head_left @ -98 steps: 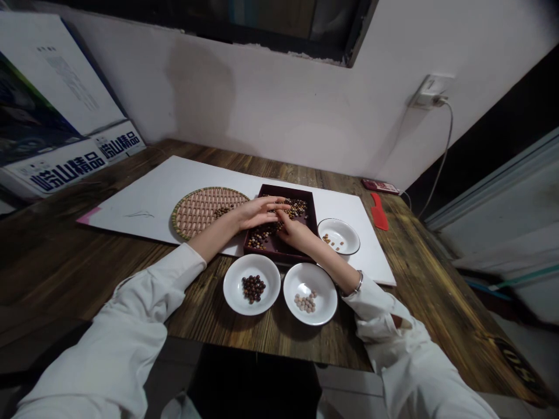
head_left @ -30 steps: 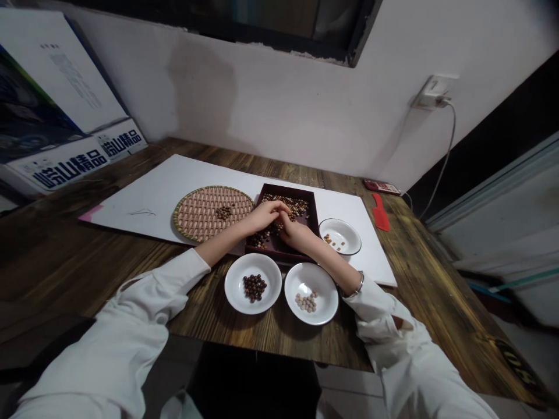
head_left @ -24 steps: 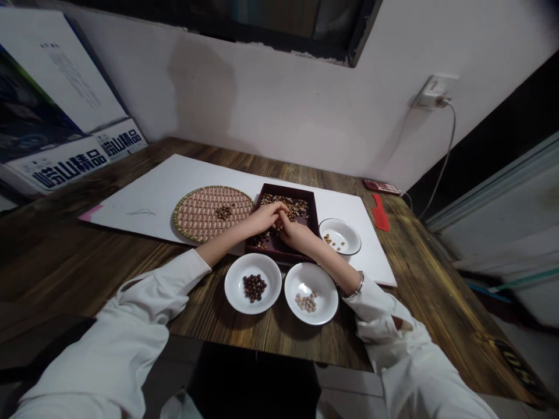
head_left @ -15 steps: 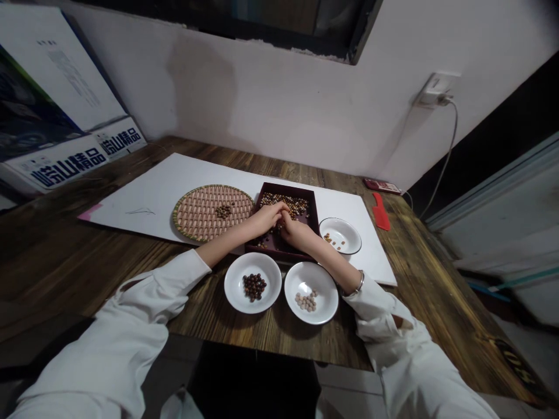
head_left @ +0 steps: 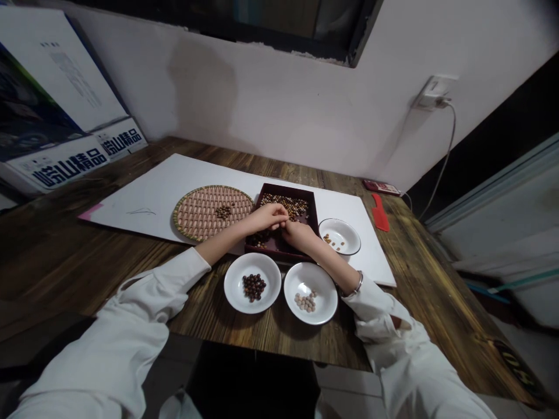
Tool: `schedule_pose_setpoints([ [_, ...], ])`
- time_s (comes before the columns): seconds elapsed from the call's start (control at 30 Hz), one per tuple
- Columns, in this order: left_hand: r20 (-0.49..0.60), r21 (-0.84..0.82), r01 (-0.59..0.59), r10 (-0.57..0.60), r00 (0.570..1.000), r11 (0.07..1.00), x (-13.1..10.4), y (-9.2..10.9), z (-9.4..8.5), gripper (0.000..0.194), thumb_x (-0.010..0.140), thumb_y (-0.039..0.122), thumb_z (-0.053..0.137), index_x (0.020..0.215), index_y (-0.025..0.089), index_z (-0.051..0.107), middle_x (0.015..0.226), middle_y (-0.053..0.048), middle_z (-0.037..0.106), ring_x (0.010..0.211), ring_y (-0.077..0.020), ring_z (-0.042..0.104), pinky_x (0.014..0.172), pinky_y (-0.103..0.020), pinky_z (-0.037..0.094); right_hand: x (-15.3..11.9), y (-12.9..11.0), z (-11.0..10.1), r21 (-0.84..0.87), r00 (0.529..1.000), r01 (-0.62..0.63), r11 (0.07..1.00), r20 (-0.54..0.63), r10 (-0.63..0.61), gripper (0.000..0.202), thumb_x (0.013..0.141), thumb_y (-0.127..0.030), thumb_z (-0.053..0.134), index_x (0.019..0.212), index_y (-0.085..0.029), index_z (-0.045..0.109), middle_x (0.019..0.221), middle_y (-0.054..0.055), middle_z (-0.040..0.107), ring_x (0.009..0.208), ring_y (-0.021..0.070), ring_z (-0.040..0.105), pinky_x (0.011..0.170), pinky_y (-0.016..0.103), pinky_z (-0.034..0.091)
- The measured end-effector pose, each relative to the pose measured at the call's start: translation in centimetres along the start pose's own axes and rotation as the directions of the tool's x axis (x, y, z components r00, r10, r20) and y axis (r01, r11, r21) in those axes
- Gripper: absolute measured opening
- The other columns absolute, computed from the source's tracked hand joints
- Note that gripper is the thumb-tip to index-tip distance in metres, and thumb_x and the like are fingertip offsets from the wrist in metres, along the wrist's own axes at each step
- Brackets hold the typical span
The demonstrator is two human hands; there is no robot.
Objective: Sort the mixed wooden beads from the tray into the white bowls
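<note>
Both my hands meet over a dark red tray that holds many mixed beads. My left hand is closed with its fingertips pinched, touching or nearly touching my right hand. The right fingers are curled in too; whatever either hand pinches is too small to make out. Just in front of the tray stand a white bowl with dark brown beads and another white bowl with pale beads. Right of the tray, a third white bowl holds a few yellow and orange-brown pieces.
Left of the tray, a round woven mat carries a small cluster of brown beads. A white board lies under mat and tray. A red comb-like object and a phone on a cable lie at the right. Printed boxes stand far left.
My left hand has shifted slightly, its fingers lifting a little apart from the right hand's. The bowls, mat and tray stay in place.
</note>
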State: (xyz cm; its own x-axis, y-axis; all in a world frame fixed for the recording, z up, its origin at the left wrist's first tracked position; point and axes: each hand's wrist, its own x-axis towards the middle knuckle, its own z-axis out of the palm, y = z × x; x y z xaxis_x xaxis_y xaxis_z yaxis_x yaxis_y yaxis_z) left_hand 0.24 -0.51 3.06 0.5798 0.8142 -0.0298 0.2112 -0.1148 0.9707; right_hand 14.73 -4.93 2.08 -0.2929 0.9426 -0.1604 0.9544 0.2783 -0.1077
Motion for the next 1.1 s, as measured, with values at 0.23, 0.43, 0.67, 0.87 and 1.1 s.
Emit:
schedule_pose_setpoints([
  [0.23, -0.008, -0.02, 0.009, -0.009, 1.0, 1.0, -0.1, -0.1, -0.3, 0.005, 0.082, 0.012, 0.064, 0.078, 0.01, 0.065, 0.051, 0.003, 0.06, 0.039, -0.0036, 0.044, 0.042, -0.017, 0.033, -0.3, -0.3, -0.6, -0.022, 1.0, -0.003, 1.0, 0.024, 0.003, 0.036, 0.097, -0.025, 0.037, 0.119, -0.013, 0.063, 0.118, 0.016, 0.07, 0.109, 0.0289, 0.067, 0.086, 0.034, 0.05],
  [0.43, 0.05, -0.098, 0.022, -0.017, 0.999, 0.995, -0.1, 0.0, -0.3, 0.029, 0.082, 0.039, 0.07, 0.081, 0.011, 0.064, 0.051, 0.001, 0.061, 0.031, -0.004, 0.042, 0.036, -0.018, 0.027, -0.3, -0.2, -0.7, -0.008, 0.999, 0.033, 0.999, 0.027, -0.033, 0.037, 0.099, -0.026, 0.036, 0.126, -0.016, 0.06, 0.123, 0.013, 0.068, 0.109, 0.0267, 0.067, 0.088, 0.033, 0.049],
  [0.67, 0.088, -0.032, -0.032, 0.035, 0.996, 0.999, -0.3, 0.5, -0.1, 0.043, 0.077, 0.053, 0.07, 0.074, 0.01, 0.071, 0.047, 0.005, 0.045, 0.04, -0.0036, 0.033, 0.041, -0.02, 0.023, -0.2, -0.1, -0.3, -0.058, 0.999, 0.039, 0.998, 0.03, -0.037, 0.042, 0.095, -0.02, 0.04, 0.134, -0.012, 0.054, 0.128, 0.016, 0.065, 0.115, 0.0282, 0.063, 0.089, 0.033, 0.049],
  [0.87, 0.074, 0.005, -0.001, 0.001, 0.997, 1.0, -0.8, 1.2, 0.0, 0.035, 0.08, 0.045, 0.067, 0.08, 0.011, 0.073, 0.058, 0.001, 0.054, 0.053, -0.007, 0.039, 0.048, -0.019, 0.029, -0.3, -0.1, -0.4, -0.052, 0.998, 0.046, 0.998, 0.033, -0.044, 0.04, 0.095, -0.021, 0.04, 0.13, -0.012, 0.057, 0.129, 0.017, 0.064, 0.114, 0.0282, 0.064, 0.089, 0.034, 0.05],
  [1.1, 0.116, 0.011, -0.026, 0.025, 0.993, 1.0, -0.3, 0.4, -0.2, 0.023, 0.082, 0.028, 0.062, 0.096, 0.014, 0.074, 0.075, -0.002, 0.065, 0.059, -0.008, 0.046, 0.055, -0.02, 0.033, 0.1, -0.1, -0.2, -0.029, 0.999, 0.043, 0.999, 0.029, -0.043, 0.038, 0.096, -0.019, 0.039, 0.126, -0.01, 0.059, 0.123, 0.017, 0.067, 0.111, 0.0273, 0.065, 0.086, 0.032, 0.05],
])
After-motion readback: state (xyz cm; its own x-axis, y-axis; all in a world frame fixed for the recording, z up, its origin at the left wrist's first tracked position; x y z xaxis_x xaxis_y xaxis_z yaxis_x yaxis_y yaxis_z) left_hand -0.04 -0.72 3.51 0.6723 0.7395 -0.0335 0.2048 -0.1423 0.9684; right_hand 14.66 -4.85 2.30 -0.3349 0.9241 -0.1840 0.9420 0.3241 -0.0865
